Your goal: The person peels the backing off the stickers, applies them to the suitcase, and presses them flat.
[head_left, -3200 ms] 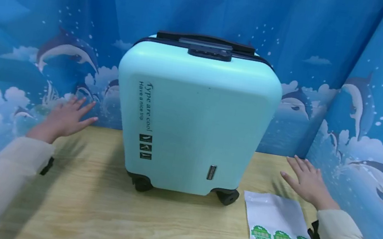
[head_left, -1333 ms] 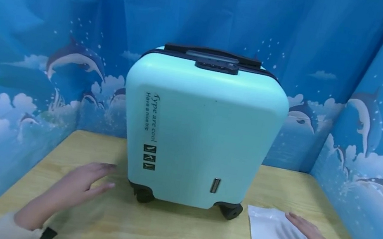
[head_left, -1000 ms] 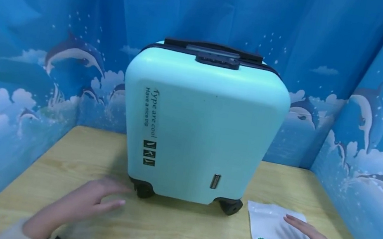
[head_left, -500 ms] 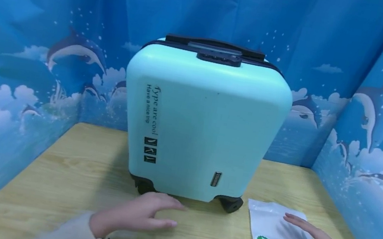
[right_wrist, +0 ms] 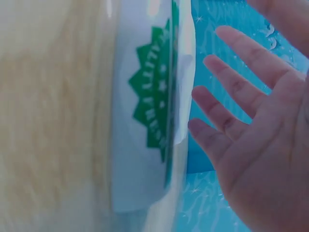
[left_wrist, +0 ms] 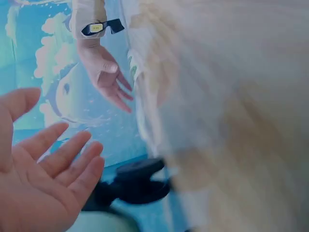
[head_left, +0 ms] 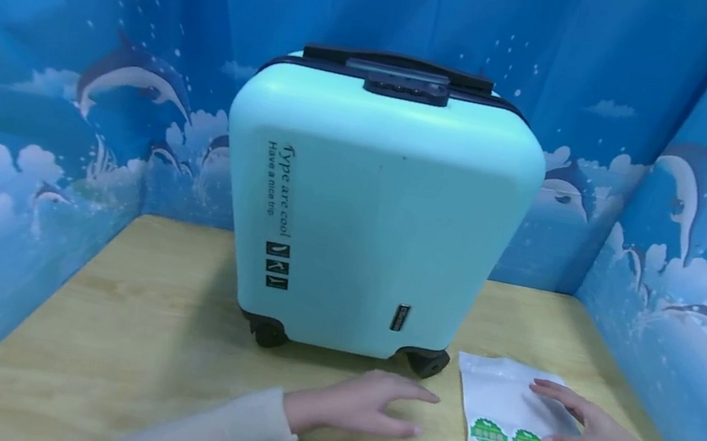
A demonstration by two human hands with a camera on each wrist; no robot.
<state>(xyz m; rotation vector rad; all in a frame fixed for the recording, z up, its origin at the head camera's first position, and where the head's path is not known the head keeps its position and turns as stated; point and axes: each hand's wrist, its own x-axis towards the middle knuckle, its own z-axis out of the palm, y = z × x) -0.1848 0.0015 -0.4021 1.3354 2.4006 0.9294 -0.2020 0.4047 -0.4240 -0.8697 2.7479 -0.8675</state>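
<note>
A white sheet with green round stickers (head_left: 502,398) lies flat on the table at the right. Over its right part hovers my right hand (head_left: 603,439), fingers extended; in the right wrist view the palm of that right hand (right_wrist: 260,130) holds nothing. My left hand (head_left: 362,403) reaches rightward in front of the suitcase, its fingers spread and pointing at the sheet. The left wrist view shows this left hand (left_wrist: 53,174) with nothing in it, near a black caster wheel (left_wrist: 137,181). The mint-green suitcase (head_left: 366,230) stands upright behind both hands.
The wooden table (head_left: 122,323) carries the suitcase and the sheet. A blue curtain with dolphins (head_left: 388,2) hangs behind and along both sides. Atop the suitcase are a black handle (head_left: 399,66) and a combination lock (head_left: 406,89). Black wrist cameras sit at both cuffs.
My left hand has come down from the left curtain and swept right past the suitcase front toward the sheet. My right hand has lowered over the sheet. Suitcase and sheet stay put.
</note>
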